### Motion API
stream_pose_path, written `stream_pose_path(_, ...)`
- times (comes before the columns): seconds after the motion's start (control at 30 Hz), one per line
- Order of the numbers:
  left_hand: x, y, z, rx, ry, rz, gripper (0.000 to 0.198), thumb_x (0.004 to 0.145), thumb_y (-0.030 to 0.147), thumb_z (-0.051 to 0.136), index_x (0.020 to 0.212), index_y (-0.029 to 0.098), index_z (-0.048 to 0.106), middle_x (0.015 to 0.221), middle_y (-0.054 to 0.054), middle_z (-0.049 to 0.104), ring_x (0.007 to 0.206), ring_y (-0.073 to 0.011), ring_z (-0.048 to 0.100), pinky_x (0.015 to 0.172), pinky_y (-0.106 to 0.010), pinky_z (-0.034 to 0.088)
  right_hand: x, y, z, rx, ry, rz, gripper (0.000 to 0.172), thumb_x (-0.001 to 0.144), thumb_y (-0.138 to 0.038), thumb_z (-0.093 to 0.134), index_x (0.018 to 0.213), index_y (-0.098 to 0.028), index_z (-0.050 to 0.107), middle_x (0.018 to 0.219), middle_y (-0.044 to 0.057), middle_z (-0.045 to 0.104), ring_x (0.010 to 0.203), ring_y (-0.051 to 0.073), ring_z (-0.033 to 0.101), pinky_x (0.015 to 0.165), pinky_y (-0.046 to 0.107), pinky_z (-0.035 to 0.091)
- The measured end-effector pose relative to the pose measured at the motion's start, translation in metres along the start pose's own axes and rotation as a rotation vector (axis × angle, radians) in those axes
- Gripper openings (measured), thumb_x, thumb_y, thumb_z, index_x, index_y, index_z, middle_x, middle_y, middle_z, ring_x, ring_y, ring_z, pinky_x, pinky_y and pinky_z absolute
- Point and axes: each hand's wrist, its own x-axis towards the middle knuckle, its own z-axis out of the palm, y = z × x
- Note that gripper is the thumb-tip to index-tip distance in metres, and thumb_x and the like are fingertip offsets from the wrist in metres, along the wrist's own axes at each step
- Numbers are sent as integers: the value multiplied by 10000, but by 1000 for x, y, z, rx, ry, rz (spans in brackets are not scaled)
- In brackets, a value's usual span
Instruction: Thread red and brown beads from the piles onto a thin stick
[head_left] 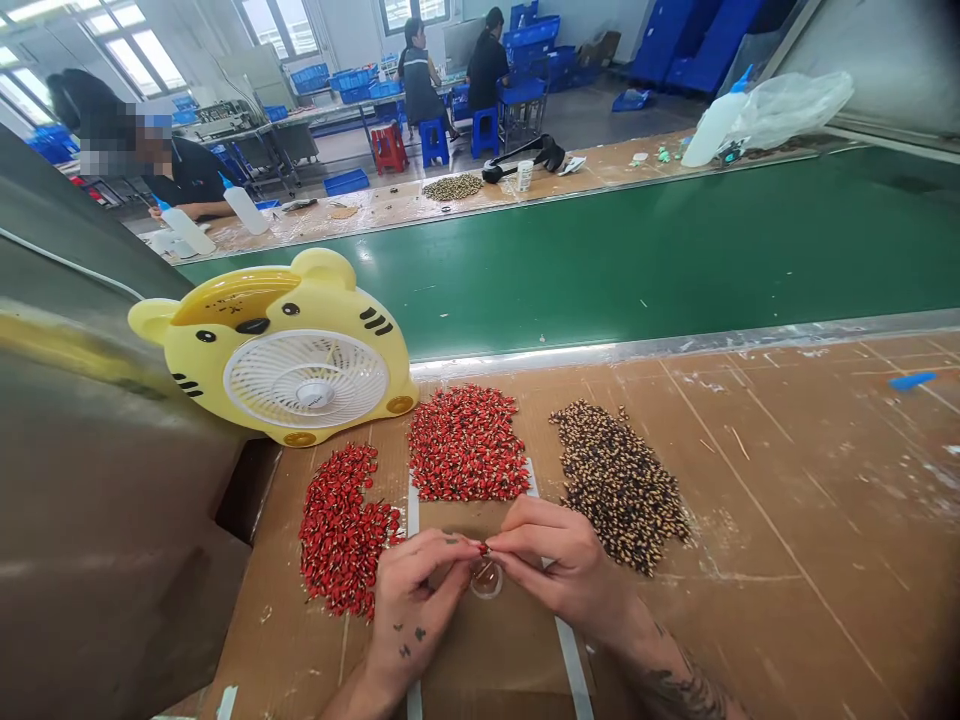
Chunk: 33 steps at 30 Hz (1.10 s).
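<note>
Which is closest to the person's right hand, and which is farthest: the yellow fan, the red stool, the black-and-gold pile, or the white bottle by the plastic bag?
From the right hand:
1. Black-and-gold pile, just beyond it.
2. Yellow fan, ahead, to the left.
3. White bottle, across the green surface.
4. Red stool, farther back on the floor.

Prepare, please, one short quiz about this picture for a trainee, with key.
1. True or false: the bare left hand and bare right hand grip one small red piece.
2. How many piles lie on the near brown cardboard surface?
3. What stands behind the left red pile: A) white bottle, B) yellow plastic animal-faced fan, C) red stool?
Key: 1 true; 2 three, with middle red pile and black-and-gold pile; 3 B.
</note>
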Motion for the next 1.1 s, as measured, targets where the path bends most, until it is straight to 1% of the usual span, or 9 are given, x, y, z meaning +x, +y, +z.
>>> stream_pose_path(0.13, -3, 3, 0, 173, 21, 253, 326, 806, -5, 657, 1011, 244, 707, 905, -49, 798, 793, -165, 753, 747, -237, 598, -1, 1, 0, 0, 15, -71, 146, 889, -124, 624, 935, -188, 747, 732, 45, 674, 662, 149, 584, 600, 260, 481)
stream_pose_path(0.23, -3, 4, -2, 255, 6, 382, 332, 806, -15, 647, 1029, 229, 678, 907, -72, 802, 804, -181, 761, 802, -278, 609, 0, 0, 0, 7, 7, -125, 141, 899, -126, 604, 915, -183, 731, 720, 46, 653, 660, 152, 573, 614, 271, 477)
stream_pose_path(0.33, -2, 6, -5, 278, -15, 457, 299, 809, -20, 636, 1006, 203, 662, 894, -95, 802, 801, -181, 762, 826, -288, 609, 0, 0, 1, 38, -11, -142, 139, 909, -130, 589, 920, -179, 718, 731, 51, 645, 668, 155, 569, 634, 283, 478)
stream_pose_path(0.43, -1, 7, -7, 267, -39, 467, 281, 810, -31, 623, 974, 194, 657, 869, -100, 799, 806, -175, 758, 835, -281, 605, -1, 0, 2, 64, -25, -133, 145, 907, -114, 584, 936, -174, 712, 744, 56, 645, 684, 159, 568, 642, 286, 476)
stream_pose_path(0.7, 2, -2, -3, 280, -68, 391, 320, 841, -3, 593, 1042, 228, 684, 925, -77, 790, 839, -183, 748, 793, -268, 594, -1, 0, 3, -23, -21, -61, 190, 953, -164, 544, 915, -182, 730, 745, 56, 661, 688, 160, 589, 630, 273, 500)
stream_pose_path(0.83, 9, -6, -3, 317, -86, 235, 229, 886, 83, 571, 991, 225, 716, 810, -49, 769, 697, -161, 720, 653, -227, 562, 0, 6, 8, -116, -16, -32, 189, 960, -237, 569, 918, -184, 746, 725, 48, 682, 674, 161, 615, 631, 268, 523)
stream_pose_path(0.9, 12, -6, -10, 287, -96, 151, 190, 889, 129, 576, 957, 222, 728, 809, -42, 762, 709, -164, 708, 665, -232, 551, 3, 3, 8, -177, -13, -15, 177, 945, -288, 602, 960, -188, 748, 793, 62, 705, 729, 176, 645, 686, 289, 548)
stream_pose_path(1.0, 13, -6, -28, 209, -42, 41, 187, 878, 173, 569, 917, 216, 748, 864, -52, 768, 777, -180, 707, 723, -253, 544, 4, -18, 3, -221, 50, 12, 226, 905, -362, 662, 1050, -202, 725, 934, 85, 719, 854, 211, 672, 768, 333, 560)
stream_pose_path(1.1, 15, -11, -48, 149, 57, -84, 177, 823, 204, 598, 867, 193, 769, 806, -56, 764, 749, -202, 697, 700, -277, 532, -12, -59, -2, -49, 136, -22, 277, 933, -488, 585, 946, -239, 707, 821, 54, 697, 773, 210, 666, 686, 339, 565)
